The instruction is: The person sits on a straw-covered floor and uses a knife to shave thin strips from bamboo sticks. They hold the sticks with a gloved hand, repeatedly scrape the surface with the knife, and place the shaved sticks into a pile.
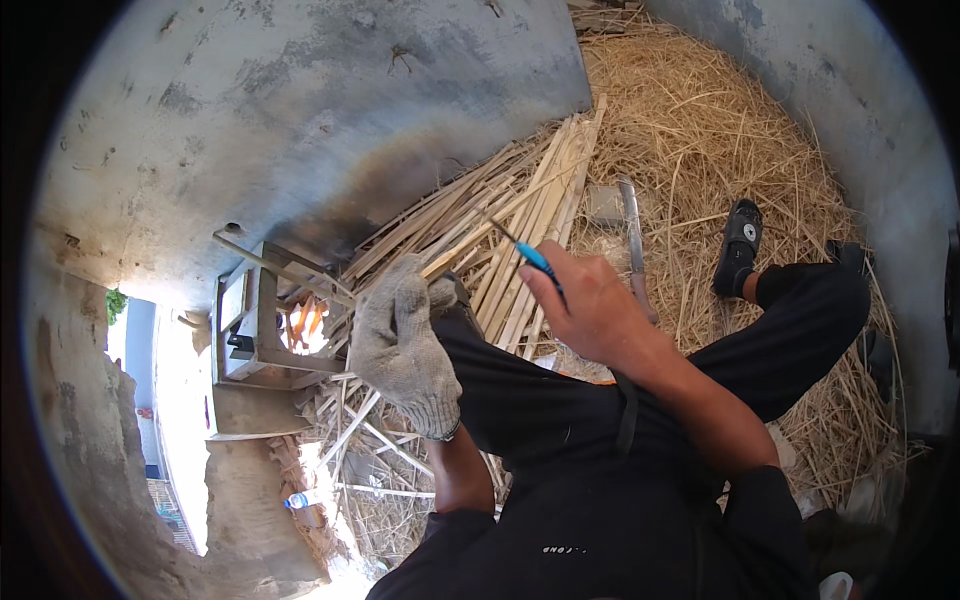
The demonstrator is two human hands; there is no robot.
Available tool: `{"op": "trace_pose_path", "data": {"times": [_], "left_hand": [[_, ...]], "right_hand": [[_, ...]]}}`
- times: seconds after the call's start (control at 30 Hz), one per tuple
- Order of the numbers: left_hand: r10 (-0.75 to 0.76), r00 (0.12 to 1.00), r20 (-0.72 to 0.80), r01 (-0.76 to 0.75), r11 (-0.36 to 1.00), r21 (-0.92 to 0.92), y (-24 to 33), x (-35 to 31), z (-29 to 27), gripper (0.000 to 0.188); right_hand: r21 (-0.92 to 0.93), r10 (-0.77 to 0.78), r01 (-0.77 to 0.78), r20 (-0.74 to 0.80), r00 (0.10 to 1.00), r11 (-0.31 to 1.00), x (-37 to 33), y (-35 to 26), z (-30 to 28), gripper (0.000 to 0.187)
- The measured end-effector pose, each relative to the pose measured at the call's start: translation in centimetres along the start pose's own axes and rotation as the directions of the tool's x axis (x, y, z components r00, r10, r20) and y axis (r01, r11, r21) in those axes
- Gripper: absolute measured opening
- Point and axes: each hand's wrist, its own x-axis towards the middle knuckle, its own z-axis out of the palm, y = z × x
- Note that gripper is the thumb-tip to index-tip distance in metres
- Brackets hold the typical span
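**Slim tool (534, 258) raised by pale strip (455, 258), cut not confirmed**

Right hand (592, 305), bare: fingers clenched on the tool's blue handle, thin dark end pointing away and to the left of the knuckles. Can't tell if it's a blade or a spike.

Left hand (395, 335), gloved: fingers look curled round the strip, but the grip itself is mostly hidden by the glove. Strip leaves the glove on the far side, slanting away and to the right, toward the tool's tip. Tip and strip overlap in view; can't tell if they touch.

Step in hand, my read: trimming or splitting that strip, at set-up or between strokes. Can't judge how much is done.

Next move calls for: firm left grip, tip seated on the strip, stroke directed clear of the glove. Bare right fingers need a steady wrist. Main risk is a slip toward the left fingers or the thigh just below them.

Nearby: loose strip pile (545, 215) beyond both sets of fingers; long blade (633, 225) on straw (690, 130), ahead and right of the right fingers; wooden frame (265, 320) left of the glove.
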Motion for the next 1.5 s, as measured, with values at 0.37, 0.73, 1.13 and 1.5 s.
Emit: {"op": "trace_pose_path", "data": {"times": [0.37,0.73,1.13,1.5], "left_hand": [[0.272,0.962,0.000,-0.271,0.962,0.032,-1.7,0.6,0.5,0.020],[0.319,0.944,0.081,-0.316,0.948,-0.044,-2.8,-0.1,-1.0,0.016],[0.186,0.982,0.040,-0.185,0.982,-0.027,-0.9,-1.0,1.5,0.018],[0.180,0.983,-0.031,-0.182,0.978,-0.100,-0.2,-0.5,2.8,0.008]], "right_hand": [[-0.173,-0.103,0.089,-0.073,0.992,0.981,0.8,0.7,4.1,0.020],[-0.624,0.295,-0.457,-0.350,0.889,0.634,-4.3,24.1,1.5,0.020],[-0.052,-0.167,0.162,-0.122,0.978,0.985,0.4,1.5,2.6,0.019],[-0.338,0.425,-0.466,-0.191,0.885,0.818,-0.9,17.6,1.6,0.022]]}}
